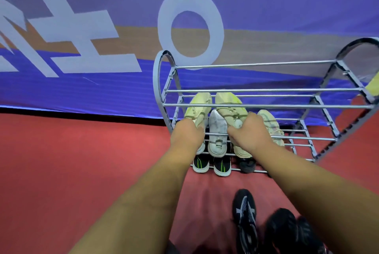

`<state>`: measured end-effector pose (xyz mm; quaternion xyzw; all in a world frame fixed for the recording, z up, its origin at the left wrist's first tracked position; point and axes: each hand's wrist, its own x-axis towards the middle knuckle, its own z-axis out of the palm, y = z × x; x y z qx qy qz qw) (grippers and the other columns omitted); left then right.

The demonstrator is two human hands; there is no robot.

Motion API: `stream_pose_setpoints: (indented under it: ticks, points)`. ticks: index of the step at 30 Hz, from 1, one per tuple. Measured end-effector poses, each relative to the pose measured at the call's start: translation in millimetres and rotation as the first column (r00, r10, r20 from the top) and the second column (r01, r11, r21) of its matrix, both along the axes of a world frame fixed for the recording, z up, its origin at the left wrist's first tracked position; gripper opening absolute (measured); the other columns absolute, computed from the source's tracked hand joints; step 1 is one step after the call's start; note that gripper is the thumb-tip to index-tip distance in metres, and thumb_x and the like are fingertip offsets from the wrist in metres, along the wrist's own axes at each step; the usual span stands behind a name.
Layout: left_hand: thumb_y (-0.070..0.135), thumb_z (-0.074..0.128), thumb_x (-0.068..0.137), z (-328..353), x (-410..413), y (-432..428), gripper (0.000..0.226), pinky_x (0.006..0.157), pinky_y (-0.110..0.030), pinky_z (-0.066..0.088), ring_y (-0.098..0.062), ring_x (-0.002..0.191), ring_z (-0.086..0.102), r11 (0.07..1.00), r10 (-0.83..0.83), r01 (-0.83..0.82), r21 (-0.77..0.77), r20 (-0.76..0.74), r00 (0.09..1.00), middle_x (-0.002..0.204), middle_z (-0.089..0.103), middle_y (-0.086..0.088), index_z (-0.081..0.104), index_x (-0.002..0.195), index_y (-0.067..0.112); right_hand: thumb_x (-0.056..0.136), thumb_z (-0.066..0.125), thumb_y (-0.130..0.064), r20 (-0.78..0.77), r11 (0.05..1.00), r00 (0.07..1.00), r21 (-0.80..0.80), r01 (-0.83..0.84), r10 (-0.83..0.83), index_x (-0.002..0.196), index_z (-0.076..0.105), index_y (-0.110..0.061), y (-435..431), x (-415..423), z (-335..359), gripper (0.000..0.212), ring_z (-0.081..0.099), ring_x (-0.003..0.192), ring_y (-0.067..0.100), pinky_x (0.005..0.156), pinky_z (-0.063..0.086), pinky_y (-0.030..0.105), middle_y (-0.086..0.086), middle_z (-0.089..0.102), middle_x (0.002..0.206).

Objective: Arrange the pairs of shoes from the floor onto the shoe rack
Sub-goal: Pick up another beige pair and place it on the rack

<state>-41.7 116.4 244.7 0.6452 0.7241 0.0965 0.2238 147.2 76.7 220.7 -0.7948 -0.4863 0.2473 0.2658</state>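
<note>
Pair in hand: two pale yellow-green sneakers, one per hand, toes pointing into the shoe rack [266, 106] at its left end.
Left hand [187, 133]: closed round the heel of the left sneaker [198, 108], so I can steer it in toe first.
Right hand [249, 130]: fingers wrapped over the heel of the right sneaker [229, 108]; same reason.
Shelf: I judge they're going on an upper tier, below the top rails; which one I can't tell.
Below: a white shoe [217, 132] shows between my hands; black shoes with green stripes [212, 164] sit on the bottom rails.
Beside: another pale sneaker [271, 125] lies right of my right hand.
Floor: black shoes [246, 219] still wait on the red carpet [82, 161] near me.
</note>
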Motion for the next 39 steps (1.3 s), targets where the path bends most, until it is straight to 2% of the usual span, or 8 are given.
stream_pose_setpoints:
  ticks: [3, 7, 10, 13, 17, 20, 30, 39]
  points:
    - [0.041, 0.062, 0.094, -17.2, 8.5, 16.9, 0.043, 0.078, -0.039, 0.055, -0.035, 0.1, 0.068, 0.994, 0.056, -0.055, 0.092, -0.016, 0.998, 0.111, 0.068, -0.013, 0.059, 0.115, 0.004, 0.068, 0.069, -0.052, -0.027, 0.998, 0.998, 0.01, 0.056, -0.055, 0.104, 0.059, 0.003, 20.7, -4.1, -8.4, 0.066, 0.061, 0.099, 0.035, 0.075, 0.052, 0.034, 0.021, 0.06, 0.105]
    - [0.045, 0.056, 0.098, -35.4, 16.9, 28.2, 0.053, 0.082, -0.043, 0.054, -0.035, 0.106, 0.066, 0.986, 0.067, -0.044, 0.159, -0.141, 0.988, 0.121, 0.062, -0.017, 0.054, 0.127, 0.0, 0.076, 0.069, -0.049, -0.061, 0.994, 0.992, -0.014, 0.111, -0.112, 0.104, 0.06, 0.002, 47.0, -8.1, -24.1, 0.059, 0.053, 0.081, 0.026, 0.065, 0.037, 0.023, 0.017, 0.06, 0.108]
    - [0.047, 0.054, 0.099, -45.1, 22.4, 32.3, 0.066, 0.088, -0.044, 0.054, -0.034, 0.116, 0.061, 0.985, 0.061, -0.018, 0.169, -0.249, 0.967, 0.131, 0.056, -0.019, 0.045, 0.14, -0.003, 0.085, 0.078, -0.036, -0.138, 0.99, 0.98, -0.02, 0.142, -0.144, 0.12, 0.044, -0.002, 53.0, -13.0, -32.4, 0.059, 0.049, 0.079, 0.022, 0.071, 0.039, 0.029, 0.006, 0.046, 0.106]
    - [0.048, 0.053, 0.099, -50.1, 22.2, 35.5, 0.069, 0.089, -0.044, 0.054, -0.035, 0.119, 0.059, 0.986, 0.062, -0.016, 0.164, -0.284, 0.957, 0.133, 0.053, -0.02, 0.041, 0.142, -0.005, 0.079, 0.082, -0.04, -0.169, 0.991, 0.976, -0.004, 0.137, -0.136, 0.132, 0.044, -0.003, 59.6, -19.5, -40.6, 0.074, 0.059, 0.1, 0.032, 0.076, 0.045, 0.033, 0.016, 0.046, 0.129]
    - [0.054, 0.051, 0.098, -53.6, 17.0, 36.3, 0.068, 0.086, -0.045, 0.054, -0.034, 0.12, 0.058, 0.989, 0.045, -0.006, 0.149, -0.259, 0.965, 0.136, 0.05, -0.017, 0.044, 0.139, 0.0, 0.07, 0.073, -0.064, -0.105, 0.998, 0.993, -0.028, 0.054, -0.057, 0.131, 0.045, -0.002, 60.1, -22.4, -46.2, 0.091, 0.065, 0.096, 0.033, 0.071, 0.046, 0.033, 0.018, 0.058, 0.126]
    - [0.053, 0.064, 0.09, -54.9, 9.7, 36.1, 0.077, 0.089, -0.046, 0.053, -0.034, 0.122, 0.057, 0.995, 0.015, 0.001, 0.095, -0.168, 0.986, 0.139, 0.046, -0.016, 0.039, 0.143, 0.002, 0.071, 0.076, -0.06, -0.039, 0.996, 0.998, -0.082, -0.044, 0.041, 0.152, 0.028, 0.003, 56.6, -20.1, -45.1, 0.113, 0.061, 0.115, 0.034, 0.077, 0.044, 0.032, 0.021, 0.046, 0.146]
    - [0.041, 0.076, 0.089, -62.2, 2.7, 38.0, 0.098, 0.098, -0.048, 0.053, -0.038, 0.121, 0.059, 0.99, -0.032, 0.038, 0.139, -0.049, 0.998, 0.145, 0.04, -0.023, 0.02, 0.155, -0.005, 0.07, 0.078, -0.055, -0.081, 0.998, 0.995, 0.017, -0.06, 0.061, 0.144, 0.038, -0.005, 53.6, -29.3, -48.2, 0.098, 0.063, 0.101, 0.026, 0.071, 0.046, 0.028, 0.016, 0.051, 0.136]
    - [0.047, 0.079, 0.085, -68.1, -0.8, 41.4, 0.104, 0.1, -0.046, 0.052, -0.037, 0.128, 0.055, 0.993, -0.057, 0.063, 0.098, -0.069, 0.996, 0.149, 0.035, -0.017, 0.019, 0.156, 0.001, 0.068, 0.079, -0.073, -0.033, 0.991, 0.991, 0.008, -0.133, 0.133, 0.155, 0.026, 0.002, 54.9, -28.1, -53.6, 0.127, 0.056, 0.125, 0.03, 0.085, 0.044, 0.028, 0.022, 0.048, 0.144]
